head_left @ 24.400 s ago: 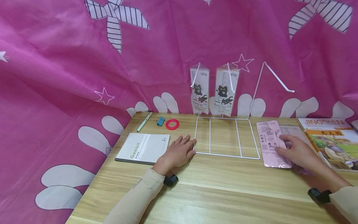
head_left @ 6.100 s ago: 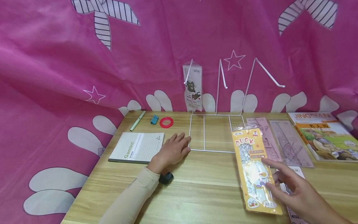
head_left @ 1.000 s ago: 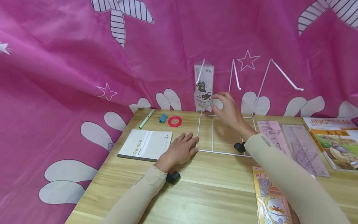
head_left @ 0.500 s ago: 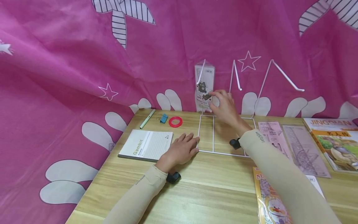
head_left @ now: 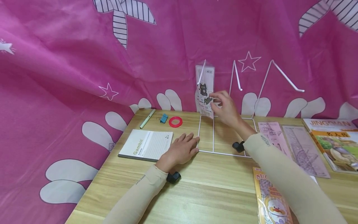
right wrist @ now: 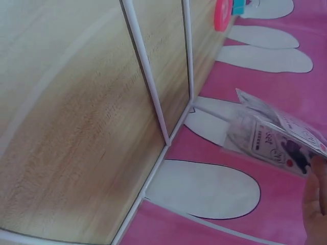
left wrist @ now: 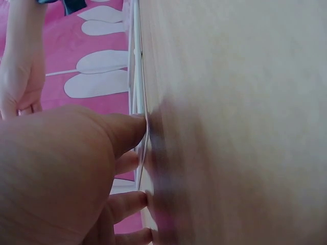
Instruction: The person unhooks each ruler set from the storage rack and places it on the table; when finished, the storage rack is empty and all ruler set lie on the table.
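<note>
On the left hook of a white wire display rack (head_left: 213, 133) hang ruler set packets (head_left: 208, 76) printed with black cats. My right hand (head_left: 227, 109) pinches the front packet's right edge between thumb and fingers. In the right wrist view, this ruler set (right wrist: 301, 133) angles away from another packet behind it, and part of my right hand (right wrist: 316, 199) shows at the edge. My left hand (head_left: 181, 150) lies palm down, fingers spread, at the rack's front left corner. In the left wrist view, fingertips of the left hand (left wrist: 56, 168) rest against the tabletop and base wire.
Middle and right hooks (head_left: 288, 79) stick out bare. Pink ruler packets (head_left: 275, 137), a yellow duck packet (head_left: 272, 199) and a book (head_left: 335, 146) lie at right. At left are a notebook (head_left: 148, 144), pen (head_left: 147, 119), blue binder clip (head_left: 163, 118) and red tape roll (head_left: 175, 122).
The cat packet has left the middle hook, and the duck packet now lies on the table. My right hand has reached the left hook's front packet and swung its lower end forward. The left hand stays.
</note>
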Available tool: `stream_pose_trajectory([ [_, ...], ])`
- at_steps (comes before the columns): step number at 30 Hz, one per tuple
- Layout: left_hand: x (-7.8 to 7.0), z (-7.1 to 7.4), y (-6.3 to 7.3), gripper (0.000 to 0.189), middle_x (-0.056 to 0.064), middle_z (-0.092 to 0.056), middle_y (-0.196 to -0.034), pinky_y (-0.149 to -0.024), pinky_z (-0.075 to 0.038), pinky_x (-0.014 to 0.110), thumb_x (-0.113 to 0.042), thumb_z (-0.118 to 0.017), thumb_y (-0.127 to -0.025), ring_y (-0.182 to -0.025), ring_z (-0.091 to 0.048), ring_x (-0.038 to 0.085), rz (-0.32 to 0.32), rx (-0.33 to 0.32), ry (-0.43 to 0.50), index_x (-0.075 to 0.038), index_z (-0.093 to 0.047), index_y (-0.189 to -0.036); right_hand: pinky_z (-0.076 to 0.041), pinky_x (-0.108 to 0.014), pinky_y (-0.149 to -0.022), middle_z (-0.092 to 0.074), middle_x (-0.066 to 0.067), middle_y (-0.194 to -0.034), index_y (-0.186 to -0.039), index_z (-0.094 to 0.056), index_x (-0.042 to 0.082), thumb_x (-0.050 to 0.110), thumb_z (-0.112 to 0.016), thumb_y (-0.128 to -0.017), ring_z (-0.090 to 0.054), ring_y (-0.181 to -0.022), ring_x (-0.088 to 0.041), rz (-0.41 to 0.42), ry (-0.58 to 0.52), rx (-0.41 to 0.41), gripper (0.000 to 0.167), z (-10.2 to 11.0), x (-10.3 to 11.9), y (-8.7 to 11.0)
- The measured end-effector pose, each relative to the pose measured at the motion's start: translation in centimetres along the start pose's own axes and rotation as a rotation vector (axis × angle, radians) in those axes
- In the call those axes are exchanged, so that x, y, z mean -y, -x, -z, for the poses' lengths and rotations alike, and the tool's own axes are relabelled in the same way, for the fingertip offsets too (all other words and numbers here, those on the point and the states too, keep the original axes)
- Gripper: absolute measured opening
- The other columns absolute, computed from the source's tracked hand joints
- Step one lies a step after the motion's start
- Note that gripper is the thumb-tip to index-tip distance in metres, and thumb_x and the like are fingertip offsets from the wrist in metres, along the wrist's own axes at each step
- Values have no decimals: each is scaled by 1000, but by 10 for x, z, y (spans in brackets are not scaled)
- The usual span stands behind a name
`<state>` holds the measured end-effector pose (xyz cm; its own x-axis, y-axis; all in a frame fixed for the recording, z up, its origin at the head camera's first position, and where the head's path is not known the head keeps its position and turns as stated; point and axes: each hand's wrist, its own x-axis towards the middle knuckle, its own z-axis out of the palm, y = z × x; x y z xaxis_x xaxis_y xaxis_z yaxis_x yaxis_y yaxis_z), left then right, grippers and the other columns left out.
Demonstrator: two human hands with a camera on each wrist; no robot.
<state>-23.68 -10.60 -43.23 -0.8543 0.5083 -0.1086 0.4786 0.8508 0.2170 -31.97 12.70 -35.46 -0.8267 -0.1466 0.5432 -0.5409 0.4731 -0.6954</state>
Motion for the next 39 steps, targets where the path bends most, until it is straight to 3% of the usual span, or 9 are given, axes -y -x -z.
stream_pose_trajectory([
  [6, 0, 1, 0, 56, 9, -30, -174, -126, -30, 62, -46, -45, -111, -160, -26, 43, 3, -2, 7, -27, -40, -164, -55, -18, -79, -58, -22, -126, -133, -67, -5, -5, -65, -96, -73, -105, -41, 45, -35, -40, 37, 3, 6, 8],
  [9, 1, 0, 0, 56, 9, -31, -173, -126, -30, 62, -46, -46, -111, -160, -27, 43, 1, -5, 6, -26, -40, -163, -52, -11, -75, -58, -23, -124, -133, -67, -4, -7, -66, -95, -73, -103, -40, 66, -53, -43, 38, 4, 10, 12],
  [18, 1, 0, -1, 56, 9, -30, -174, -126, -30, 63, -46, -45, -112, -160, -26, 43, 1, -6, 3, -27, -39, -164, -52, -9, -74, -59, -24, -122, -138, -65, -2, -10, -67, -93, -71, -98, -34, 117, -80, -42, 45, 7, 22, 19],
  [29, 1, -1, 0, 56, 10, -31, -173, -126, -30, 62, -46, -45, -111, -159, -27, 43, 5, -6, -2, -27, -40, -164, -53, -13, -78, -58, -20, -128, -147, -59, 3, -8, -66, -96, -70, -100, -30, 104, -39, 45, 53, 19, 37, 37],
  [39, 0, 0, 2, 56, 11, -33, -173, -125, -32, 63, -45, -47, -111, -159, -28, 44, -6, -20, 7, -26, -41, -163, -54, -12, -78, -56, -21, -125, -150, -55, -1, -12, -65, -95, -69, -98, -30, 181, -24, 59, 57, 26, 48, 56],
])
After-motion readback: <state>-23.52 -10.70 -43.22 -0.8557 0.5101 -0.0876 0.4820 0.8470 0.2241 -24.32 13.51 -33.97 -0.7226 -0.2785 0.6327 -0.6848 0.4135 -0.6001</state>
